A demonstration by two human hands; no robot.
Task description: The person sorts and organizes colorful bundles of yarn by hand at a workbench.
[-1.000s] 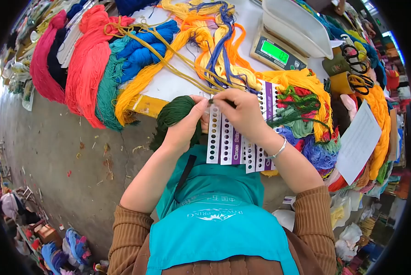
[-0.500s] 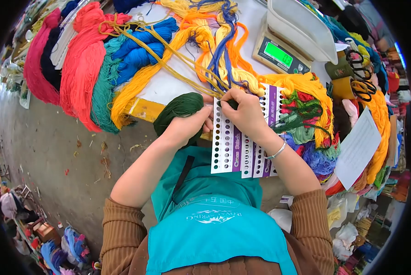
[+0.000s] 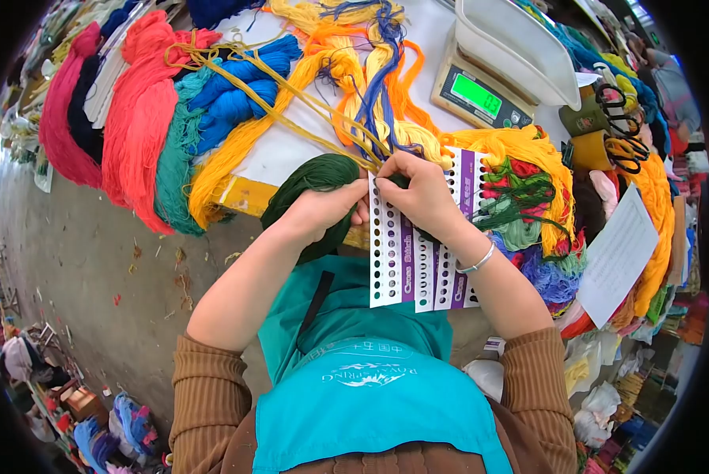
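My left hand is closed around a thick dark green skein of embroidery thread, its fingertips by the left edge of a thread card. The white and purple thread card has rows of punched holes and "Cross Stitch" printing. At its top corner my right hand pinches with thumb and forefinger, and dark green thread shows between the fingers. More such cards hang behind and to the right, partly under my right wrist. Colored threads are looped through the holes of one card.
Beyond my hands, olive-yellow strands cross the white tabletop. Coral, teal and blue skeins hang at the left edge. A digital scale with a white tray stands at the back right. Scissors and a paper sheet are at right.
The front card has shifted slightly down and to the right. My right thumb now lies against the card's top edge. My left hand keeps its hold on the green skein.
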